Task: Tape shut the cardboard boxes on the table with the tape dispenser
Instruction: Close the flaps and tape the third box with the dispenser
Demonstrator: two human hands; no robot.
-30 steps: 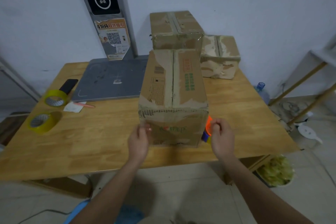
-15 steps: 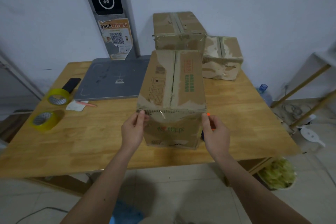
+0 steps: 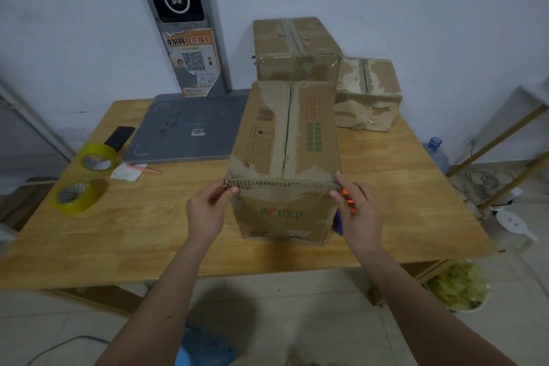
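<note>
A worn cardboard box (image 3: 285, 140) stands at the near edge of the wooden table (image 3: 133, 232), its top flaps closed along a centre seam. My left hand (image 3: 208, 208) pinches the box's near top left corner. My right hand (image 3: 359, 214) pinches the near top right corner, thumb on the front face. An orange and blue tape dispenser (image 3: 348, 200) shows only in slivers behind my right hand, beside the box's right side. Two more boxes stand at the back: a taller one (image 3: 294, 47) and a lower one (image 3: 368, 92), each with a strip along its top seam.
Two yellow tape rolls (image 3: 98, 156) (image 3: 78, 194) lie at the table's left, near a black phone (image 3: 120, 137), a paper slip and an orange pen (image 3: 147, 169). A grey board (image 3: 184, 134) lies behind. A water jug (image 3: 435, 148) and a bin (image 3: 457, 285) stand right of the table.
Both hands have risen from the lower front of the box to its near top corners. The box has shifted slightly towards me.
</note>
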